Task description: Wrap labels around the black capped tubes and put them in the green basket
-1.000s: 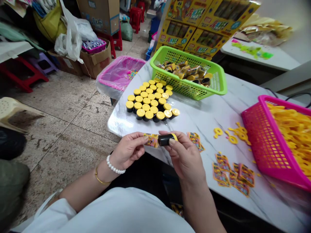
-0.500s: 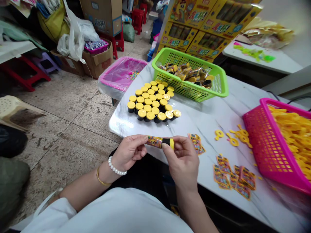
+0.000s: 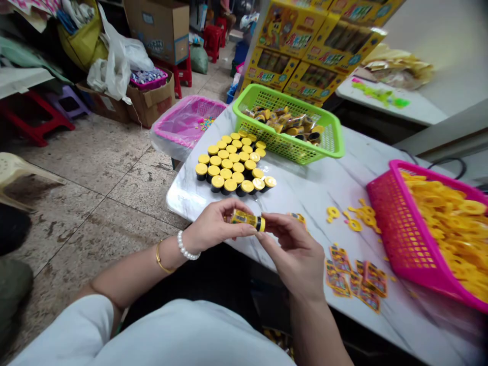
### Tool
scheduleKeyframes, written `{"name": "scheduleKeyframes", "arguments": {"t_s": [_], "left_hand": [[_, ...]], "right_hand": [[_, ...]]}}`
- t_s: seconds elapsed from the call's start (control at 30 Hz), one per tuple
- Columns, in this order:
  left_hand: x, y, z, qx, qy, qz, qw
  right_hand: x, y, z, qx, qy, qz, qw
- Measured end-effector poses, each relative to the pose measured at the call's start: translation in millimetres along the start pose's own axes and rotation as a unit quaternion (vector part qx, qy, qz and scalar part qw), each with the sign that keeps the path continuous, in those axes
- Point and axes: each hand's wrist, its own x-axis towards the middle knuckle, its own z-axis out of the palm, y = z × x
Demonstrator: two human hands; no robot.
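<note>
Over the table's front edge I hold a small cup [image 3: 244,218] with a printed yellow label around its body and a black band and yellow lid at its right end. My left hand [image 3: 219,223] is closed around the labelled body, thumb in front. The fingertips of my right hand [image 3: 292,241] pinch the lidded end. Beyond my hands stands a group of black cups with yellow lids [image 3: 231,165], upright on the white marbled table [image 3: 301,195]. Printed cards [image 3: 335,277] lie to the right of my right hand, with one more partly hidden behind its fingers.
A green basket [image 3: 328,147] holds labelled cups. On the right, a pink basket [image 3: 396,218] holds yellow plastic pieces, with a few loose yellow pieces [image 3: 354,223] beside it. Yellow boxes [image 3: 290,30] are stacked behind. A lined pink bin [image 3: 171,122] stands off the left table corner.
My left hand has moved from pinching the wrap's far end to closing around the labelled body. The wrap now sits shorter over the cup, and my right fingers have shifted to its lid end.
</note>
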Motion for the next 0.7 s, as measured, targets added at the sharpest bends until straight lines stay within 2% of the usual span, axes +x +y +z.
{"name": "scheduleKeyframes", "arguments": {"t_s": [0.17,0.23,0.33,0.47,0.53,0.6,0.7], "left_hand": [[40.1,28.1,19.6,0.019,-0.102,0.053,0.993],[53.1,33.0,28.7,0.042,-0.095,0.106,0.989],[63.8,27.3,37.7,0.069,-0.069,0.162,0.982],[63.3,10.4,35.0,0.04,-0.057,0.113,0.991],[62.5,6.3,30.0,0.057,-0.051,0.082,0.994],[64.1,5.8,25.9,0.09,-0.056,0.083,0.991],[69.8,7.1,23.6,0.144,-0.075,0.141,0.977]], "right_hand": [[43.2,-7.1,-39.2,-0.117,-0.022,-0.157,0.98],[57.2,-7.6,-51.2,-0.113,-0.028,-0.191,0.975],[64.3,3.0,-57.9,-0.098,-0.01,-0.207,0.973],[53.9,25.9,-52.0,-0.127,0.034,-0.237,0.963],[47.7,31.5,-47.9,-0.142,0.04,-0.252,0.957],[44.2,32.7,-44.6,-0.136,0.043,-0.228,0.963],[44.4,31.8,-40.4,-0.055,0.029,-0.102,0.993]]}}
